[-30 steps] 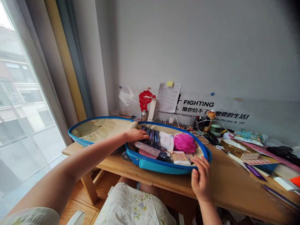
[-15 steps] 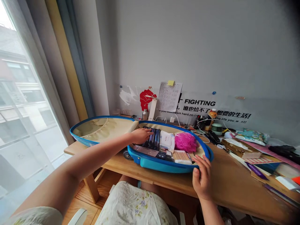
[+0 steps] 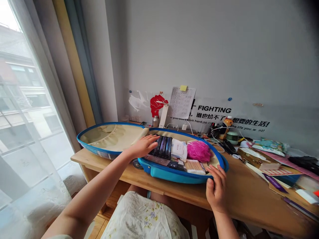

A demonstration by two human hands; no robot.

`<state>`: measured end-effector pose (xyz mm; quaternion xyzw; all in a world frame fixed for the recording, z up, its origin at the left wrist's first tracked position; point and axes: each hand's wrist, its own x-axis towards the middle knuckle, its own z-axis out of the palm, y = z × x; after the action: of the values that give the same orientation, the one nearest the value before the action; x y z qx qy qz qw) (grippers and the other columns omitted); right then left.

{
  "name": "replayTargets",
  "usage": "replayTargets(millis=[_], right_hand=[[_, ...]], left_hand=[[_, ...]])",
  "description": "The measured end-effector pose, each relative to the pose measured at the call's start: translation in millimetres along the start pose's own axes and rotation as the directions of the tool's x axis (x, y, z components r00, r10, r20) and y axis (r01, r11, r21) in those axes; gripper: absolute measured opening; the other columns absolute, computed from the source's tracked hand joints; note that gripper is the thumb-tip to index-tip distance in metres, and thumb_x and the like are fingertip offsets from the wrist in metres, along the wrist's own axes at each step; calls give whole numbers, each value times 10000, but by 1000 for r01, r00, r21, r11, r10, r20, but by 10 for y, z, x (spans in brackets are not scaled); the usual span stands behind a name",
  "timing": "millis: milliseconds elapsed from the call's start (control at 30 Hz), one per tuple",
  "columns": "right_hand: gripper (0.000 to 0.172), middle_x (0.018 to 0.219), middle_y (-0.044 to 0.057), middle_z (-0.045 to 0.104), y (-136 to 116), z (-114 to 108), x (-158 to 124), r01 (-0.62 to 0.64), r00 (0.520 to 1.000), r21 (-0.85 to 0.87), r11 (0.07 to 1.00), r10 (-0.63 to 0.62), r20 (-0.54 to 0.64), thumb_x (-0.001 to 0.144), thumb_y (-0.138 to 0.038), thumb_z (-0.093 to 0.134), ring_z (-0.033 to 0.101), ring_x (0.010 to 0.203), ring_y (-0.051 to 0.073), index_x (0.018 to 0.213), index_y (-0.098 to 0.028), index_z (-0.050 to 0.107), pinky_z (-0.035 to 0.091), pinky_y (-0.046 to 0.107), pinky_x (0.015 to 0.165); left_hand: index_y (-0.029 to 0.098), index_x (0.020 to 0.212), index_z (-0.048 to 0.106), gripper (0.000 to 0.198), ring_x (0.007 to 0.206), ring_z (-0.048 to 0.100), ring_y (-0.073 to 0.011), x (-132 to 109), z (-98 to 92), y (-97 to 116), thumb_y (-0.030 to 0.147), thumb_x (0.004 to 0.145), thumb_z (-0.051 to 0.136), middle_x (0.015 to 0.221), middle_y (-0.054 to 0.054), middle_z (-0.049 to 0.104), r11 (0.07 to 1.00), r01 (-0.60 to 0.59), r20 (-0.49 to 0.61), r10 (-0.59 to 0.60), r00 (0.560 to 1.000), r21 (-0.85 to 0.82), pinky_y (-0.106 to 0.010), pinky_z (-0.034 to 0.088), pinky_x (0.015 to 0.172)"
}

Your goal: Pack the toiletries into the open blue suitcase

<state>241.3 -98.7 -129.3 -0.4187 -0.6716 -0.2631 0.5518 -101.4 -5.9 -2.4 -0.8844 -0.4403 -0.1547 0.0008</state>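
Note:
A blue suitcase (image 3: 169,176) with a cream lining lies unfolded on the table, its lid half (image 3: 124,136) to the left. My left hand (image 3: 144,146), fingers spread, hovers over the left end of the packed half, beside a dark flat pack of long shiny items (image 3: 163,147). My right hand (image 3: 217,187) rests at the front right rim with its fingers stretched over the edge, holding nothing. Between the hands lie a white packet (image 3: 178,149), a bright pink mesh bath puff (image 3: 198,151), a bundle of cotton swabs (image 3: 194,166) and a small dark box (image 3: 172,164).
The wooden table (image 3: 245,186) carries clutter at right: a purple strip (image 3: 275,183), a colourful packet (image 3: 269,147), a green-lidded jar (image 3: 232,137) and an orange bottle (image 3: 226,127). A printed sheet (image 3: 183,103) hangs on the wall behind. Curtains (image 3: 74,59) flank the window at left.
My left hand has drawn back a little to the left and toward me, off the dark pack. My right hand stays at the rim. The view has shifted slightly.

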Motion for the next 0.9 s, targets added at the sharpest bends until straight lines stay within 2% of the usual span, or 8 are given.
replayTargets(millis=[67,133,200,267,333,467,633,900], right_hand=[[309,1176,136,623,-3,4,5,-6,1000,3,1000,6,-6,972,-304,400,480,1290,308,1178,-194,603,417,575,1036],[311,1177,137,620,-8,0,15,2,1000,-5,1000,-2,0,973,-302,394,478,1291,305,1182,-192,597,416,565,1037],[310,1180,139,616,-11,-10,26,15,1000,-22,1000,-15,13,972,-288,390,472,1294,303,1193,-191,585,413,556,1038],[309,1180,139,617,-4,-25,32,18,999,-38,999,-17,30,968,-283,387,471,1293,301,1191,-192,580,412,543,1036],[303,1163,129,631,15,-42,35,16,999,-77,997,-13,44,965,-294,383,490,1272,295,1164,-202,592,395,533,1044],[287,1058,89,681,68,-84,46,49,997,-205,978,-35,74,963,-293,362,568,1171,262,1066,-228,622,326,510,1079],[290,988,74,694,127,-152,71,116,987,-242,963,-84,137,957,-241,324,605,1089,226,1014,-233,609,353,439,1041],[357,955,93,705,397,-377,34,30,991,-319,947,14,132,959,-312,281,620,1075,243,921,-225,626,369,460,1038]], left_hand=[[297,1473,416,492,1443,342,-236,-365,1,-166,427,1027,254,1535,-30,432,988,149,-126,-143,982,38,-474,260,1194],[298,1425,484,467,1444,338,-261,-746,63,-397,390,1017,275,1514,-32,461,943,322,-223,-298,928,83,-526,247,1189],[285,1386,528,448,1431,358,-285,-1071,160,-654,376,994,331,1474,-51,510,896,429,-299,-381,875,113,-556,250,1175],[263,1340,570,438,1399,405,-299,-1293,257,-883,392,971,372,1413,-74,570,881,460,-362,-395,844,110,-570,252,1163],[260,1268,625,420,1357,457,-303,-1405,331,-1042,411,961,381,1354,-81,617,901,423,-404,-353,844,97,-572,253,1153],[311,1107,706,378,1286,520,-286,-1417,403,-1151,410,965,370,1267,-53,671,942,328,-469,-262,844,65,-563,222,1147],[329,1023,730,345,1251,535,-281,-1363,433,-1141,398,959,398,1200,-33,703,959,282,-512,-232,827,20,-554,168,1149],[332,990,735,308,1228,539,-280,-1121,556,-875,393,962,434,1172,-12,720,975,219,-528,-202,825,-31,-559,130,1148]])
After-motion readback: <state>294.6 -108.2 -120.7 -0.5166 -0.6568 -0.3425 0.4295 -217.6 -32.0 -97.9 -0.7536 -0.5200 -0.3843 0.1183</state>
